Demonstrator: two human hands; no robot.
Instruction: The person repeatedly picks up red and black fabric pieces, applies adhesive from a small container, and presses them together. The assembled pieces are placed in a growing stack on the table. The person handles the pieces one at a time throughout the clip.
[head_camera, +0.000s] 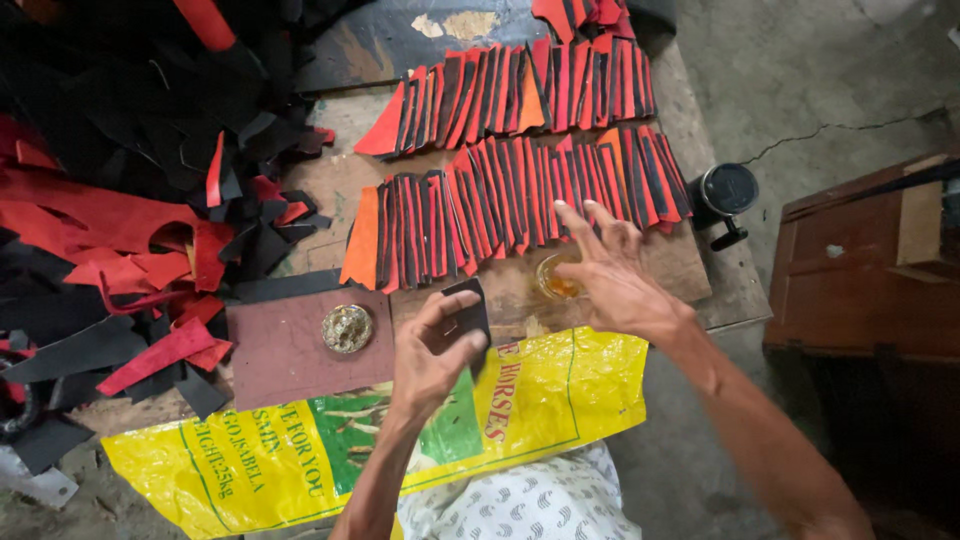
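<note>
- A small black leather piece (466, 312) is pinched upright in the left hand (432, 360), thumb on its face, so it is kept off the desk (520, 285).
- The right hand (610, 275) is held wide open and holds nothing; its fingers are spread just over a small glass of amber liquid (556, 278).
- Red-and-black strips (520, 195) are laid overlapping in two rows beyond.
- A yellow sack (540, 400) is spread over the lap.

Single head view, looking steeply down, close over wooden board (690, 275) and hands.
</note>
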